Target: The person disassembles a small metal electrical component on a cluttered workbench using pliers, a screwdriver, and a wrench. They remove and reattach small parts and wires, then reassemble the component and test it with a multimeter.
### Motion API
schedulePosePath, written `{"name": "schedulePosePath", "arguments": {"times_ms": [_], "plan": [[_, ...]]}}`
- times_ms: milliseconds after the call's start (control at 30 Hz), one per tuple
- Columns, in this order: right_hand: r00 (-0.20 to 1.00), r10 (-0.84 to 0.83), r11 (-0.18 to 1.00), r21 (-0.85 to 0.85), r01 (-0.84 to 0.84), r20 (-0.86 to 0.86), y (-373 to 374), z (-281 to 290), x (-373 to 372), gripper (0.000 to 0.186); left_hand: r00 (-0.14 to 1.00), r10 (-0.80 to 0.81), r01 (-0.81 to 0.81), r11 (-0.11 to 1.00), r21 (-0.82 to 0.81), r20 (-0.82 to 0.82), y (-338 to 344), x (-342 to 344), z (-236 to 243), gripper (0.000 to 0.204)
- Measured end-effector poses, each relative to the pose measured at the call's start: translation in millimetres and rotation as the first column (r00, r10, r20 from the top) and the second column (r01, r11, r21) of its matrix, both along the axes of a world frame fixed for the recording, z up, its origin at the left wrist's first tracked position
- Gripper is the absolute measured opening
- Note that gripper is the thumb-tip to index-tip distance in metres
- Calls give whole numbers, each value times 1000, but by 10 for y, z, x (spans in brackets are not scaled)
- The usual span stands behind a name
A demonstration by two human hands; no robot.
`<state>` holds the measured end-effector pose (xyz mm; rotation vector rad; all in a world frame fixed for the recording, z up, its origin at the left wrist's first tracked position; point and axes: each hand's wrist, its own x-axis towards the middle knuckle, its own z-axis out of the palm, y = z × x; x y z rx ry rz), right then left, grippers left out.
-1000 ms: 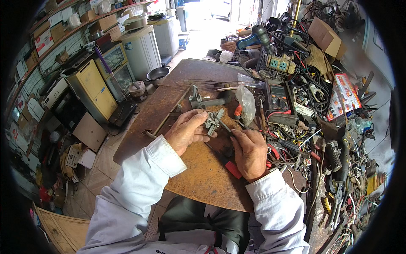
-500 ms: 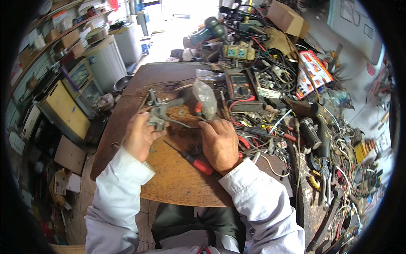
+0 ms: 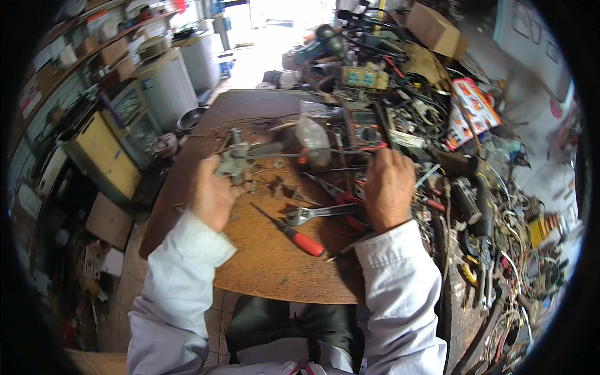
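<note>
My left hand [image 3: 211, 195] grips a small grey cast-metal fitting [image 3: 235, 164] with a short threaded end pointing up. A thin grey cable [image 3: 337, 151] stretches from beside this fitting across to the right. My right hand [image 3: 390, 187] is closed at its far end, fingertips pinched on the cable. Between the hands lie a screwdriver with a red handle [image 3: 306, 242], an adjustable wrench [image 3: 322, 212] and red-handled pliers [image 3: 331, 189]. A clear plastic bag [image 3: 312, 139] sits behind them, near a round washer [image 3: 278, 162].
The wooden table [image 3: 250, 262] carries dark stains. At its right back rests a multimeter [image 3: 366, 128]. A dense heap of wires and tools fills the right side, with a power outlet box [image 3: 362, 77] and cardboard box [image 3: 434, 28]. Cabinets [image 3: 103, 147] line the left.
My right hand has moved right and slightly back, drawing the cable out in a long line. The wrench and pliers have come into sight. My left hand still holds the fitting.
</note>
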<state>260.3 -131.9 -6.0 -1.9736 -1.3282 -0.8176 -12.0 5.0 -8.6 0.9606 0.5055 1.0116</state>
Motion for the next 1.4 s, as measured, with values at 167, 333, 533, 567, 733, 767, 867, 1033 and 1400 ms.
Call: {"name": "schedulePosePath", "arguments": {"times_ms": [167, 333, 533, 567, 733, 767, 867, 1033, 1400], "plan": [[999, -28, 997, -70, 25, -42, 61, -84, 83, 15, 990, -142, 142, 988, 64, -10, -52, -17, 21, 43], [983, 4, 889, 451, 80, -181, -66, 117, 185, 22, 952, -283, 295, 949, 107, -113, -67, -66, 53, 39], [971, 156, 881, 470, -54, -180, -142, 131, 214, 15, 833, 209, 151, 805, 574, -513, -137, -7, -17, 38], [974, 181, 858, 506, -90, -134, -146, 182, 105, 14, 773, 350, 168, 691, 704, -528, -111, 2, -35, 39], [826, 506, 766, 310, -563, 249, -38, 171, -396, 35, 673, 581, 146, 502, 853, -458, -104, 24, -43, 34], [735, 606, 713, 201, -672, 304, -34, 154, -515, 42, 681, 565, 197, 472, 860, -466, -73, -1, -58, 33], [626, 687, 669, 15, -743, 368, -48, 111, -839, 43, 717, 513, 282, 407, 869, -472, -71, -27, -99, 29], [465, 827, 519, -111, -847, 316, -21, -3, -964, 45, 882, 164, 235, 660, 714, -441, -167, 40, 110, 23], [270, 946, 309, -243, -919, 180, 3, -145, -1244, 48, 799, -389, 567, 742, 357, -459, -105, 50, 70, 38]]}}
